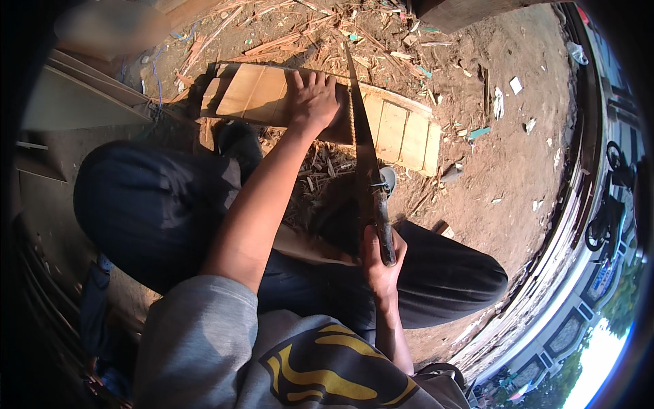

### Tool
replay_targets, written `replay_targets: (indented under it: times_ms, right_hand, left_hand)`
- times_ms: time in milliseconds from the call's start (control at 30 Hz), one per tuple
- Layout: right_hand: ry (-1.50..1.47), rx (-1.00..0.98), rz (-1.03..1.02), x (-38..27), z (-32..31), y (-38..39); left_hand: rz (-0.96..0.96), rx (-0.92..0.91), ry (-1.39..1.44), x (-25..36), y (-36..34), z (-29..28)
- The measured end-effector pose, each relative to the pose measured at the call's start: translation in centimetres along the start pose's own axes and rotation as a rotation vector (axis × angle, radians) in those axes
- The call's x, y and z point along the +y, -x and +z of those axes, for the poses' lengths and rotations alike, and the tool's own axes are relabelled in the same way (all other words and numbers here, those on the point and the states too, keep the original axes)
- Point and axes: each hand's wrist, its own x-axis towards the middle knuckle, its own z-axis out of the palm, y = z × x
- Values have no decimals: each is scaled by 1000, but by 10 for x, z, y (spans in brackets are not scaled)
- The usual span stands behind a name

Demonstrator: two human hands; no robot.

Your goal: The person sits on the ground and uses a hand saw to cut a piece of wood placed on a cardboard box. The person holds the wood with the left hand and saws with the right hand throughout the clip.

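A pale wooden board [398, 133] marked with several crosswise lines lies ahead of me, slanting down to the right. My left hand [315, 101] is spread flat on its middle, fingers pointing to the far edge. My right hand [383, 262] is wrapped round the handle of a handsaw [368, 153]. The long dark blade runs away from me across the board, just right of my left hand, its narrow tip past the far edge. Its toothed edge faces left. Whether the teeth are in the wood I cannot tell.
Wood splinters and offcuts [272, 42] litter the dirt ground [518, 136] beyond the board. Flat panels [85, 102] stand at the left. My bent knees flank the work. Long stacked planks [538, 286] run along the right, with a parked motorcycle [603, 218] farther out.
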Motion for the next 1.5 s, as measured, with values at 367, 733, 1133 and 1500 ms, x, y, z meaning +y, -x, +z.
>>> replay_targets:
  times_ms: [367, 733, 1133, 1500]
  right_hand:
    - [-14, -3, 74, -12, 10, -21]
    - [-66, 22, 12, -13, 24, -62]
    - [-84, 21, 47, -16, 23, -65]
    - [-181, 45, 100, -16, 26, -75]
  left_hand:
    - [33, 114, -42, -9, -3, 21]
    - [141, 107, -265, -15, -1, 29]
    - [139, 86, -195, -9, 0, 18]
    - [150, 117, -424, -17, -4, 36]
